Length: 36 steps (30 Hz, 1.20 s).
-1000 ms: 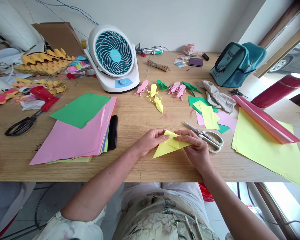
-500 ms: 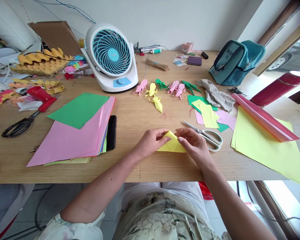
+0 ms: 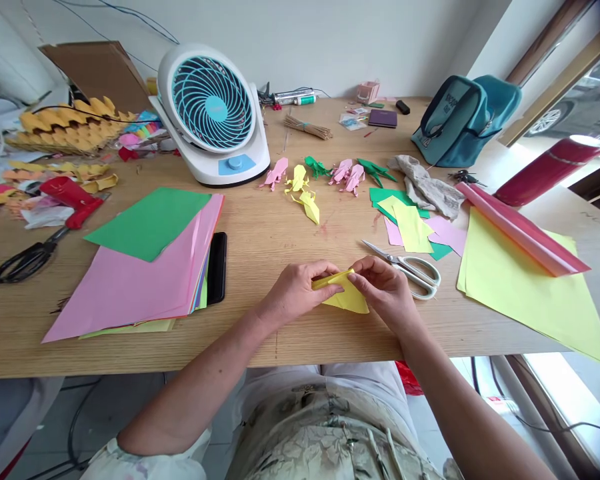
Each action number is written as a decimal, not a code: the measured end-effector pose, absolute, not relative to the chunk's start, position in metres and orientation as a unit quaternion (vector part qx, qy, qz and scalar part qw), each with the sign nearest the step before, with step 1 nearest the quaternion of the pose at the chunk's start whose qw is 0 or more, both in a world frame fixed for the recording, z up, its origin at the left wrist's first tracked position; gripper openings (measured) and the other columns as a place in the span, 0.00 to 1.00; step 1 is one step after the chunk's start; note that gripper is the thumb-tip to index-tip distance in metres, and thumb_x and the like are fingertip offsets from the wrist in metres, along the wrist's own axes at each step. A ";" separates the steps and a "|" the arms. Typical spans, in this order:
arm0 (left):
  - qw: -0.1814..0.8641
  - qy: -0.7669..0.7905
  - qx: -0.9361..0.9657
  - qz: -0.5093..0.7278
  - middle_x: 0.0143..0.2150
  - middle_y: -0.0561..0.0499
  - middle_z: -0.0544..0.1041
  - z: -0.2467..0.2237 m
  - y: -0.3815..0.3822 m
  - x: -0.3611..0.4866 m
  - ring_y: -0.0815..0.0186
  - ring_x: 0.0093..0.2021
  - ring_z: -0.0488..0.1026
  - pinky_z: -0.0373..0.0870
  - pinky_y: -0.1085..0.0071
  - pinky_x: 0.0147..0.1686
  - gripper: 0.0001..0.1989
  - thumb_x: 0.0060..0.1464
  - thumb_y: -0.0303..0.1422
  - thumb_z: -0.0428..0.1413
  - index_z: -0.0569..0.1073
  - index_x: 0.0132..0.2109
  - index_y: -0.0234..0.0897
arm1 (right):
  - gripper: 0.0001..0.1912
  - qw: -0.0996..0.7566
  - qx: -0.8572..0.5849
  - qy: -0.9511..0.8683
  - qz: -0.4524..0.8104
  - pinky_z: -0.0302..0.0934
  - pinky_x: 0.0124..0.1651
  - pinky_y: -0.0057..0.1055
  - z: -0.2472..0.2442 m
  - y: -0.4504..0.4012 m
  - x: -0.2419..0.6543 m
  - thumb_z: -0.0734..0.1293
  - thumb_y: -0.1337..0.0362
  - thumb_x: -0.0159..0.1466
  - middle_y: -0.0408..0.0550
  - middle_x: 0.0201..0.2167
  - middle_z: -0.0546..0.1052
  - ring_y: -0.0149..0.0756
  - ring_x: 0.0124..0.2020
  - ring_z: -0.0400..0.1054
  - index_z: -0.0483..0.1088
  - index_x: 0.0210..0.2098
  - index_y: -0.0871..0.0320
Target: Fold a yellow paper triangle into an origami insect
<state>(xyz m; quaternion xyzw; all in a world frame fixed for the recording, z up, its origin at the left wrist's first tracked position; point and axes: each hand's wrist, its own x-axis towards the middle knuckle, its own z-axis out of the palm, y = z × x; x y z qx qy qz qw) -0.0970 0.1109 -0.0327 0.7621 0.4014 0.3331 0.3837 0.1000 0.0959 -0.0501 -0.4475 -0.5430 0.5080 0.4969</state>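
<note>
Left hand (image 3: 300,290): thumb and fingers pinching the yellow folded paper (image 3: 349,300).
Right hand (image 3: 387,290): thumb and finger closed on its upper corner.
Yellow folded paper: one piece, between both hands, over the bench (image 3: 260,350).
Origami figures (image 3: 317,167): seven, out beyond the hands; three pink, two yellow, two green.
White-handled scissors (image 3: 395,258): one pair, just beside the right hand.
Black-handled scissors (image 3: 47,245): one pair, well left of the left hand.

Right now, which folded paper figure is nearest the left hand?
The front yellow figure; the other yellow figure, the pink figures and green figures all lie farther from the left hand.
</note>
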 end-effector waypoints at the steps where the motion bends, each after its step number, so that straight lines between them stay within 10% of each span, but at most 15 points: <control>1: 0.387 0.407 0.757 0.334 0.38 0.54 0.82 -0.032 0.112 -0.098 0.68 0.37 0.77 0.67 0.77 0.39 0.08 0.56 0.33 0.61 0.79 0.43 0.37 | 0.15 0.509 -0.449 -0.532 0.506 0.60 0.29 0.30 -0.048 0.096 0.100 0.75 0.51 0.58 0.42 0.27 0.72 0.32 0.27 0.64 0.71 0.33 0.54; 20: 0.578 0.366 0.551 0.478 0.24 0.54 0.75 -0.033 0.117 -0.101 0.72 0.23 0.70 0.68 0.78 0.19 0.17 0.45 0.38 0.69 0.79 0.40 0.32 | 0.09 0.619 -0.429 -0.437 0.491 0.63 0.35 0.27 -0.051 0.097 0.107 0.75 0.57 0.59 0.41 0.30 0.73 0.29 0.30 0.65 0.73 0.34 0.53; 36: 0.476 0.395 0.618 0.484 0.26 0.57 0.73 -0.031 0.110 -0.101 0.74 0.22 0.72 0.70 0.79 0.26 0.12 0.56 0.37 0.62 0.73 0.45 0.37 | 0.09 0.512 -0.451 -0.672 0.289 0.68 0.44 0.40 -0.054 0.089 0.101 0.65 0.57 0.68 0.49 0.42 0.76 0.41 0.40 0.71 0.70 0.46 0.50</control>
